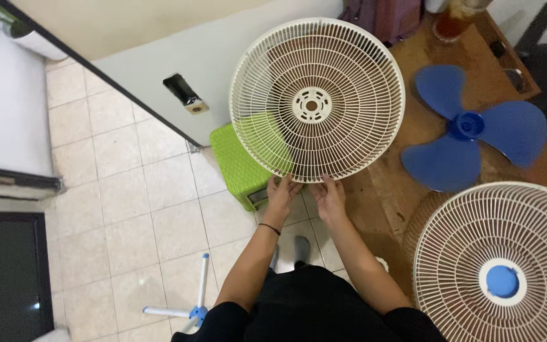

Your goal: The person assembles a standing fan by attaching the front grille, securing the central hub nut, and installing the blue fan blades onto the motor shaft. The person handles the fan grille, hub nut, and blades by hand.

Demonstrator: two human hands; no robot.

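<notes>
Head view, looking down: a round cream plastic fan grille with a centre hub hole (316,100) is held up by its lower rim at centre frame, tilted toward the camera, partly over the edge of the brown wooden tabletop (381,190). The left hand (281,193) is closed on the rim from below, fingers curled up onto the wires; a dark band is worn on its wrist. The right hand (329,193) grips the same rim just beside it, thumbs nearly touching. Both forearms are extended forward and converge at the grille's lowest point, elbows kept near the body.

Progress as judged: the fan appears dismantled. The three-lobed blue plastic fan blade (473,130) lies loose on the tabletop at right of frame, apart from both grilles. A second cream grille with a blue centre cap (498,266) rests at lower right. Nothing is seen joined together; the held grille is separate from the blade and the other grille.

A lime green woven plastic basket (238,166) sits on the tiled floor (115,190) behind the held grille, seen partly through it. A white stand with a blue joint (194,304) lies on the floor at lower centre-left. A glass with a dark drink (454,22) stands at the top of frame.
</notes>
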